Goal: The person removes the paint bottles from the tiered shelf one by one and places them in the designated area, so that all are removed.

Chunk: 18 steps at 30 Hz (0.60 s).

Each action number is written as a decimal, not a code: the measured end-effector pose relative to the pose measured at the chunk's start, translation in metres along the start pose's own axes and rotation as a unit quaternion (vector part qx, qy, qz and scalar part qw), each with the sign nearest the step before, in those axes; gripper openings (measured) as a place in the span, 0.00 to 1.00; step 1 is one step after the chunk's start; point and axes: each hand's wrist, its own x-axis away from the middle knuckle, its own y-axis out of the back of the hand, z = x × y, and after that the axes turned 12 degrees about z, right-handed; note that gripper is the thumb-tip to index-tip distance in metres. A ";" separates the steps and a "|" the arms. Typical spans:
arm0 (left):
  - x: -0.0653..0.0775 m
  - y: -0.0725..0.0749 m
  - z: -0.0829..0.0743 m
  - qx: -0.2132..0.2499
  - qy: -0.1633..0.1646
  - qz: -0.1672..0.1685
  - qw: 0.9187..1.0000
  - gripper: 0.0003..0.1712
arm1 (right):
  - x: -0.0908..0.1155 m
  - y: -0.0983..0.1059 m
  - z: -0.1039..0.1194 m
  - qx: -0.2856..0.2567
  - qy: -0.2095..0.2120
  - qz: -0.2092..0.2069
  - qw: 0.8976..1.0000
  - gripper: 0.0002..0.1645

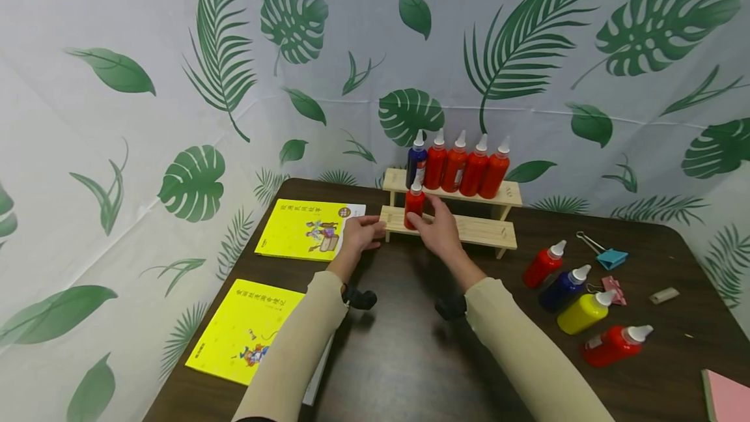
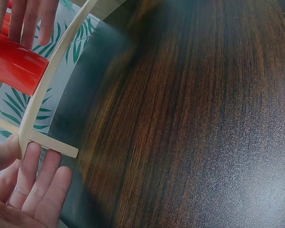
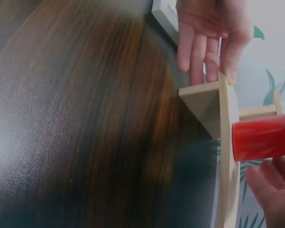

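A two-tier wooden rack (image 1: 469, 230) stands at the back of the table. My left hand (image 1: 360, 238) pinches the left end of its lower shelf, thumb above and fingers below; the left wrist view shows these fingers (image 2: 50, 183) under the wood. On that shelf a red squeeze bottle (image 1: 414, 207) with a white nozzle stands upright near the left end. My right hand (image 1: 439, 230) holds this bottle from the right, thumb in front. In the right wrist view the bottle's (image 3: 261, 138) base meets the shelf. Behind it, one blue bottle (image 1: 416, 165) and several red bottles (image 1: 456, 168) line the upper shelf.
Two yellow books (image 1: 305, 233) lie on the left. To the right lie red bottles (image 1: 541, 267), a blue bottle (image 1: 561, 292) and a yellow bottle (image 1: 583, 313). Nearby are a blue binder clip (image 1: 612, 258), a pink clip (image 1: 614, 288), an eraser-like block (image 1: 665, 295) and a pink pad (image 1: 726, 396).
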 end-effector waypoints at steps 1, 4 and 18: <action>0.000 0.000 0.000 0.001 0.000 0.000 1.000 0.20 | -0.001 -0.001 0.001 -0.002 -0.008 -0.001 1.000 0.35; -0.001 0.001 0.001 0.005 0.000 0.002 1.000 0.19 | -0.002 -0.002 0.003 0.002 -0.024 -0.002 1.000 0.34; -0.003 0.000 0.002 0.010 -0.008 -0.001 1.000 0.19 | 0.028 0.003 -0.016 -0.129 0.026 -0.029 0.991 0.31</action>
